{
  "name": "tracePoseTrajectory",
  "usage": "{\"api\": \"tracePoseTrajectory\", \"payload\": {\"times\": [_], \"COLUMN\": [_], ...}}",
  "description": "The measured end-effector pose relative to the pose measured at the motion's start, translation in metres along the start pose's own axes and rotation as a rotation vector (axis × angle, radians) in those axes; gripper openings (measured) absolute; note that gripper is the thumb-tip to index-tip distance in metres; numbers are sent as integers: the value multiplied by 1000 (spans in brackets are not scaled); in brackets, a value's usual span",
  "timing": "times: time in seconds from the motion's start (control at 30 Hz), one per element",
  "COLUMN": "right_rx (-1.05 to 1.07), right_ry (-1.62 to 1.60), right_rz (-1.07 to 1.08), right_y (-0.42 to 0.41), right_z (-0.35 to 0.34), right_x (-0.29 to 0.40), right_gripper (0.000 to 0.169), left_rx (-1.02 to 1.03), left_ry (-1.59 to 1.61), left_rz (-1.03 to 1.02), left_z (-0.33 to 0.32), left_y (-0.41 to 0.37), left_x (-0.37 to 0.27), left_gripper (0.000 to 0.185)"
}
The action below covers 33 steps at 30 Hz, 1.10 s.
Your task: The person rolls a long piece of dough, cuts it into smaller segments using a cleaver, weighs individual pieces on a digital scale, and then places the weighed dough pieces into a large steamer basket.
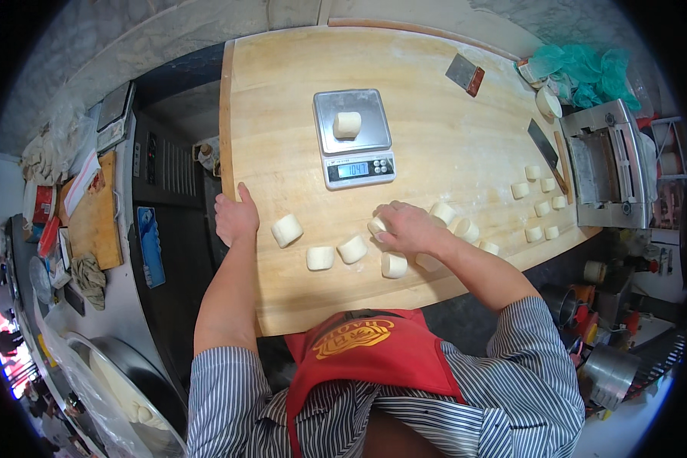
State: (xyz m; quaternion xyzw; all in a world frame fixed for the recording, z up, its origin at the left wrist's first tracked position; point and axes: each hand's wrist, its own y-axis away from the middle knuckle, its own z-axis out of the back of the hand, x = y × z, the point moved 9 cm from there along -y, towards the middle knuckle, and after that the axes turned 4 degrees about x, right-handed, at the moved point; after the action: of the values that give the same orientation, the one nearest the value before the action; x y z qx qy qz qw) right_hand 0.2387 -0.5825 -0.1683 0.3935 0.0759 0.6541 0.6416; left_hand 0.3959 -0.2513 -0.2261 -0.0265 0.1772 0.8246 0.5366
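Observation:
My left hand grips the left edge of the wooden worktop, its thumb lying on top. Over on the right, my right hand has its fingers around a cylindrical piece of white dough. More dough pieces lie around it, among them one just below and another to its upper right. Between my hands sit a few others, such as the dough piece nearest my left hand. A digital kitchen scale stands farther back with one dough piece on its steel plate and its display lit.
Several smaller dough pieces lie at the right, near a cleaver and a steel dough-rolling machine. A dough scraper rests at the back. Left of the worktop are a dark steel cabinet and a bowl holding dough.

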Motion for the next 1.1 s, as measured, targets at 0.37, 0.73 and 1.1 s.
{"api": "tracePoseTrajectory", "payload": {"times": [0.37, 0.73, 1.1], "right_rx": [-278, -251, -217], "right_ry": [187, -68, -827], "right_rz": [404, 187, -84], "right_y": [4, -1, 2], "right_z": [-10, 0, 10], "right_x": [8, 2, -60], "right_gripper": [50, 47, 57], "left_rx": [0, -20, 288], "left_ry": [41, 378, -104], "left_rz": [-31, -831, -1326], "left_z": [-2, 64, 5], "left_y": [3, 2, 92], "left_x": [-4, -137, -288], "left_gripper": [65, 69, 73]}}
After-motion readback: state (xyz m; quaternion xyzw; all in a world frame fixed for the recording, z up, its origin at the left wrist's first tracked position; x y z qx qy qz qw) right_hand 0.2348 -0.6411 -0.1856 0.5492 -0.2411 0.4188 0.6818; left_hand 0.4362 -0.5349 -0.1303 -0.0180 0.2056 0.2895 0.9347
